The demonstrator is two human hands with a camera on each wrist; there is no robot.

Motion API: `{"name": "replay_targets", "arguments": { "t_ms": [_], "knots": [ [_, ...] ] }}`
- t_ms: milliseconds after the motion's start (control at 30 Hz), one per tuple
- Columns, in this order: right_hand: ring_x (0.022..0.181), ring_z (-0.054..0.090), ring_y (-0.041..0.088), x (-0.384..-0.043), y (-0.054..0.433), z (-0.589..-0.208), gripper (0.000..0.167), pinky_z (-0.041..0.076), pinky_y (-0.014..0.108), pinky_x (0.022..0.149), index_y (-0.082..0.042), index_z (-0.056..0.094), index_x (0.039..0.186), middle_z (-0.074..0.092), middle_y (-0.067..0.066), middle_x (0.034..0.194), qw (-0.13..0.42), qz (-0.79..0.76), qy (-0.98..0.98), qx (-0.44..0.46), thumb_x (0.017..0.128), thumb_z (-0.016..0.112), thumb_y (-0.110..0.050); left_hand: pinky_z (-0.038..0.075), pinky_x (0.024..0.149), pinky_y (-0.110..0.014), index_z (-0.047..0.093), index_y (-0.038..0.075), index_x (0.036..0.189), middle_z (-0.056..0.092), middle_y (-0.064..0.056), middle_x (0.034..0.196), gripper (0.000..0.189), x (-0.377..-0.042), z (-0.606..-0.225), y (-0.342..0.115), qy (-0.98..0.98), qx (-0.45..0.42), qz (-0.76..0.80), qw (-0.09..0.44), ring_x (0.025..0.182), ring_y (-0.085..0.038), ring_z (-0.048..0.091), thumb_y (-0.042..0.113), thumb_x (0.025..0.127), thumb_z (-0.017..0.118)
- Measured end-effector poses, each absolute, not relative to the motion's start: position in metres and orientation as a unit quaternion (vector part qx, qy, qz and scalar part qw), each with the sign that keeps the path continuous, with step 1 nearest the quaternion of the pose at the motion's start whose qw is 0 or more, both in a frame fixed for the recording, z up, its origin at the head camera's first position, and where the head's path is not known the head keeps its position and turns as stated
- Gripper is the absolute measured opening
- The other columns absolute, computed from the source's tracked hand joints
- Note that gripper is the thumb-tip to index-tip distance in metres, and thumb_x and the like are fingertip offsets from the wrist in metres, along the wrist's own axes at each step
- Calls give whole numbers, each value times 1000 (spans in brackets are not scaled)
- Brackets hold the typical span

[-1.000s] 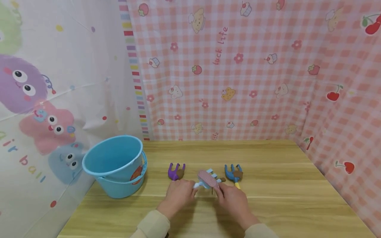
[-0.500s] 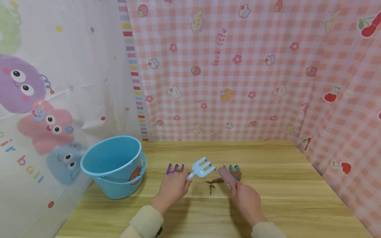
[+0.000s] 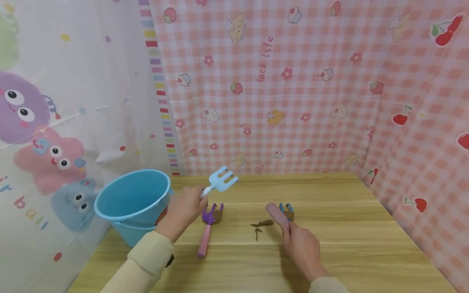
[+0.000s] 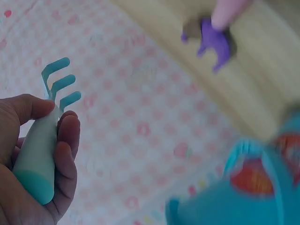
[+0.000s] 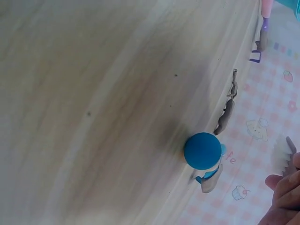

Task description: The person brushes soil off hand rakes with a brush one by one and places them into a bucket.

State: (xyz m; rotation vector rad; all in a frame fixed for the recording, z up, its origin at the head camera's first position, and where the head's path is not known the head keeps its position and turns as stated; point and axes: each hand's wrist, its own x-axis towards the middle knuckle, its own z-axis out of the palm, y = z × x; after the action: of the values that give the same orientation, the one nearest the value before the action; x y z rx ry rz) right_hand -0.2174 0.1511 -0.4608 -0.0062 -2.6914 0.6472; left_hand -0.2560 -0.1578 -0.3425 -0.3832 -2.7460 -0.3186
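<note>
My left hand grips the white handle of a light blue toy hand rake, raised above the table near the bucket. In the left wrist view its three tines look clean. My right hand holds a pink brush by one end; white bristles show along it in the right wrist view. Beneath the brush lies a blue rake with brown clay-like material on it. A purple rake with a pink handle lies on the table, also bearing brown material. Loose brown pieces lie between them.
A light blue bucket with its handle lowered stands at the table's left. The wooden table meets a pink checked cloth behind and to the right, and a white printed cloth on the left.
My left hand has lifted the light blue rake up and left, away from the brush, uncovering the purple rake and brown pieces. My right hand has drawn the brush back to the right.
</note>
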Motion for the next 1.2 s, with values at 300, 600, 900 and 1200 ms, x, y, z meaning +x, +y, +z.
{"name": "replay_targets", "arguments": {
  "t_ms": [300,600,900,1200],
  "knots": [
    [55,54,24,-212,155,-463,24,39,41,45,-10,63,83,59,5,66,188,238,-953,-4,98,61,-28,47,54,-47,69,3,91,64,-13,84,14,-257,-308,-228,-974,-78,-72,201,70,-32,59,14,89,60],
    [58,58,26,-211,156,-465,21,41,44,46,-9,68,90,63,7,70,186,243,-952,-9,98,61,-28,9,96,-83,69,1,79,55,-32,115,19,-248,-309,-289,-972,-33,-55,227,116,-55,40,17,86,60],
    [57,57,23,-210,156,-467,24,41,42,46,-7,71,99,64,7,70,179,245,-953,-11,98,60,-28,4,91,-87,66,0,70,52,-33,98,23,-239,-305,-320,-976,-2,-51,213,112,-58,33,19,83,63],
    [58,59,23,-209,158,-468,26,43,40,46,-3,71,104,66,8,72,184,244,-952,-9,98,61,-27,1,91,-87,62,5,65,49,-33,94,31,-236,-304,-334,-987,29,-28,154,114,-62,26,27,86,67]
  ]
}}
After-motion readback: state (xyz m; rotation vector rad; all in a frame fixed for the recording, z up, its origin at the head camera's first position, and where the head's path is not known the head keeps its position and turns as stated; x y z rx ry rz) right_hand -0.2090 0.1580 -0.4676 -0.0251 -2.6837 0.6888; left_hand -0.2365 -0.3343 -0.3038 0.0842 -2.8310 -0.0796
